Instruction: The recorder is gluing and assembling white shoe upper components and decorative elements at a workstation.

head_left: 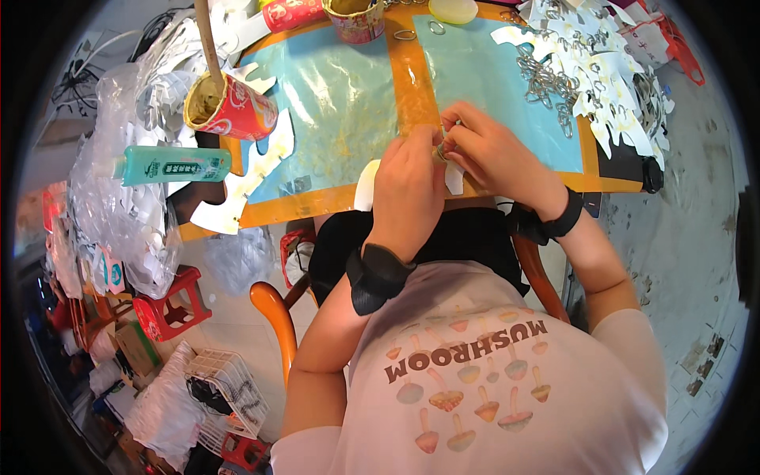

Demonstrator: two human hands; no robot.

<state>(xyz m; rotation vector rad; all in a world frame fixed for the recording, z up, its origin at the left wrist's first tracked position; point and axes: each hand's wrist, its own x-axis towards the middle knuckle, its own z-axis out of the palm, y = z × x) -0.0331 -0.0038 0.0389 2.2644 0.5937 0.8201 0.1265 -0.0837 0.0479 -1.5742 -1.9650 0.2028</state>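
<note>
At the near edge of the table my two hands meet. My left hand (pixel 406 188) is closed over a white cut-out piece (pixel 366 185), whose pale edges show on both sides of it. A small metal ring (pixel 441 150) sits between the fingertips, pinched by my right hand (pixel 492 154). The fingers hide most of the ring and how it sits against the white piece. To the right lie loose metal chains (pixel 546 83) on a heap of white cut-outs (pixel 613 103) with yellowish patches.
A red paper cup (pixel 253 111) with a stick and brown paste stands at left, beside a green tube (pixel 176 165) and a white cut-out strip (pixel 237 198). Another paste cup (pixel 354 22) and two metal links (pixel 404 35) are at the far edge. Orange tape borders the blue mat (pixel 332 87).
</note>
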